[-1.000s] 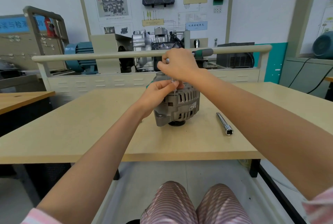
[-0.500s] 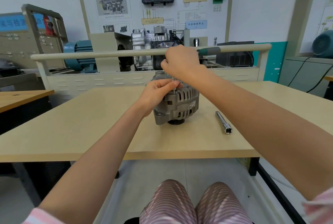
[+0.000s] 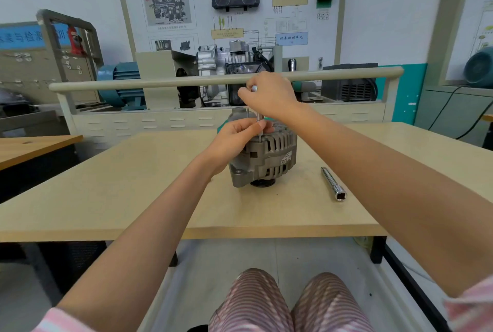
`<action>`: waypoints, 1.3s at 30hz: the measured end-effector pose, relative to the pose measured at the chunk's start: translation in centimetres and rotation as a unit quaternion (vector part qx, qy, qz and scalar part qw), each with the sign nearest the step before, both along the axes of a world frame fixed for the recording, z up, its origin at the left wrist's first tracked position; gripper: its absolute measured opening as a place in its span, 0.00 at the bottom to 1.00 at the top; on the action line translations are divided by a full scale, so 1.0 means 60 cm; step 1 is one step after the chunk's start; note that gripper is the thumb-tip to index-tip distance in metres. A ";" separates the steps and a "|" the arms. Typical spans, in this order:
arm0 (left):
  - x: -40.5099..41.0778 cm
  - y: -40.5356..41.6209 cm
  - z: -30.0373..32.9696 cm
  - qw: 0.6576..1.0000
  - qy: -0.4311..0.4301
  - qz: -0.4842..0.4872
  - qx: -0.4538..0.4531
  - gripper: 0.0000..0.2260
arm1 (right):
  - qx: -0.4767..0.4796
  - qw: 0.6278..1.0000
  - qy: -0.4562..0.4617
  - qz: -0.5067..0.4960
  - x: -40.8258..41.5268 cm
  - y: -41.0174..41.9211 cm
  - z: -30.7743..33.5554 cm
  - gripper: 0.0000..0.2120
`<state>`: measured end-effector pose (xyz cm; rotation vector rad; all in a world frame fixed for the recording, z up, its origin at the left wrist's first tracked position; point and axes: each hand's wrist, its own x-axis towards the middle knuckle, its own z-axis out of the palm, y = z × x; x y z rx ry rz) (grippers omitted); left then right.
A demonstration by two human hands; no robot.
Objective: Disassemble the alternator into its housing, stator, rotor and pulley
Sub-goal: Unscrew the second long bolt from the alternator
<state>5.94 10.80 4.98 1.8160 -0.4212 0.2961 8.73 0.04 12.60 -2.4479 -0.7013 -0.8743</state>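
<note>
The alternator stands near the middle of the surface, pulley end down, its ribbed housing whole and unopened. Above it, the right hand has its grip clenched round the top of a thin upright tool, whose tip meets the alternator's upper face. The left hand, at the alternator's upper left edge, pinches the tool's shaft to steady it. A metal socket bar lies loose to the right of the alternator. This looks like the first step: loosening a fastener on the top end. Next, I judge, the tool must stay square on the fastener and be turned while the left hand guides the shaft.
</note>
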 end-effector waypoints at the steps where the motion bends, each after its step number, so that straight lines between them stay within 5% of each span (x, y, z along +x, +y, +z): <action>1: -0.001 0.000 0.001 1.000 0.003 0.000 0.003 0.09 | 0.025 0.999 0.025 0.034 0.001 -0.002 0.000 0.20; 9: 0.000 0.003 0.001 1.000 0.007 0.003 -0.003 0.08 | 0.047 0.990 0.071 0.109 0.004 -0.009 0.004 0.19; 14: 0.004 0.000 -0.003 1.000 -0.010 0.002 -0.019 0.08 | -0.111 0.983 -0.080 -0.125 -0.008 0.002 0.002 0.12; 19: 0.003 -0.004 -0.004 0.999 -0.017 0.011 -0.030 0.07 | -0.154 0.955 -0.069 -0.244 -0.021 0.019 0.008 0.04; 25: -0.001 -0.002 0.000 1.000 -0.012 0.000 0.002 0.09 | -0.100 0.984 -0.077 -0.127 -0.014 0.008 0.002 0.12; 29: 0.002 0.001 0.001 1.000 0.003 -0.008 0.016 0.10 | 0.002 1.000 0.005 -0.024 -0.007 0.010 -0.003 0.19; 34: 0.003 0.002 0.002 1.000 0.006 0.000 0.018 0.10 | 0.184 0.962 0.117 0.163 0.002 -0.001 -0.008 0.18; 39: 0.004 0.003 0.001 1.000 -0.003 0.005 0.006 0.12 | 0.042 0.996 0.006 0.075 0.000 0.000 -0.003 0.21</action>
